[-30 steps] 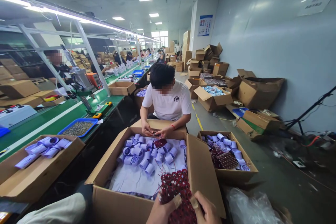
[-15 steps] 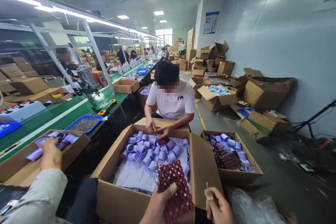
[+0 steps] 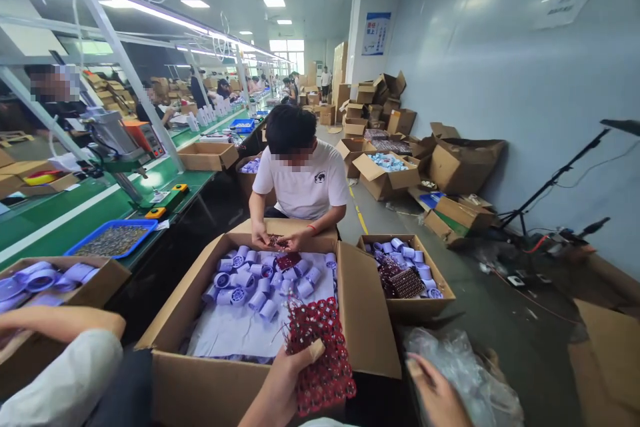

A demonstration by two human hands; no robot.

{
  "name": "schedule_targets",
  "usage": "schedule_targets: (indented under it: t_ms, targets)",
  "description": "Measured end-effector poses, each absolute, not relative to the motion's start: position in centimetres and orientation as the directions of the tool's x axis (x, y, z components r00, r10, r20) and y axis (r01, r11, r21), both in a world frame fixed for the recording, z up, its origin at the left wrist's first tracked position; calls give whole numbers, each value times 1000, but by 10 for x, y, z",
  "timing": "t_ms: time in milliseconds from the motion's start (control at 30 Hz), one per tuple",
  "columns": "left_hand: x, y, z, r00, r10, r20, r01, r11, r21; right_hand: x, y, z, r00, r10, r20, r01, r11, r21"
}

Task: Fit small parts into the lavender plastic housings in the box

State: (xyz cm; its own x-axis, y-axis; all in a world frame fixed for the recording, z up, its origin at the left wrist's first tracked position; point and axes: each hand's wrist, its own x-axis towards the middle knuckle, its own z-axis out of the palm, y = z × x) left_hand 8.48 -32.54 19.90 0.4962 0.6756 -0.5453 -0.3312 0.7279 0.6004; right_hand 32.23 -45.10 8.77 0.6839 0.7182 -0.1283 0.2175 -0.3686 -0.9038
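My left hand grips a red circuit board panel with rows of round pieces and thin wires along its upper left edge. A tan wrap covers the thumb pressed on its face. To the right, my right hand is apart from the panel, fingers drawn together; whatever they may hold cannot be made out. Beyond the panel stands an open cardboard box with light purple plastic cups on a white sheet. Across it, a co-worker in a white shirt handles small dark red pieces with both hands.
A second person's grey sleeve and bare forearm cross the lower left, by a carton of purple parts. Another box holds cups and dark panels. Clear plastic bags lie lower right. A blue tray sits on the green bench.
The view has swung right, so the scene sits farther left. The red panel now faces me more squarely. My right hand is lower right; the neighbour's hand has left the carton's middle.
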Motion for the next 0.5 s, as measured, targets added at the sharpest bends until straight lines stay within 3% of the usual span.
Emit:
schedule_targets:
  t_ms: [100, 267, 433, 500]
  targets:
    - [90, -327, 198, 551, 678, -487, -299, 705, 643, 259, -402, 131, 399, 896, -193, -45, -192, -980]
    - [91, -322, 197, 559, 736, -383, -310, 614, 726, 223, -372, 172, 23, 995, -98, -172, -93, -981]
    - [81, -313, 195, 376, 878, -296, -258, 406, 877, 214, -362, 157, -95, 990, -102, -231, -121, -965]
    - [76, -311, 191, 332, 902, -277, -230, 362, 903, 209, -357, 144, -36, 996, -86, -124, -90, -988]
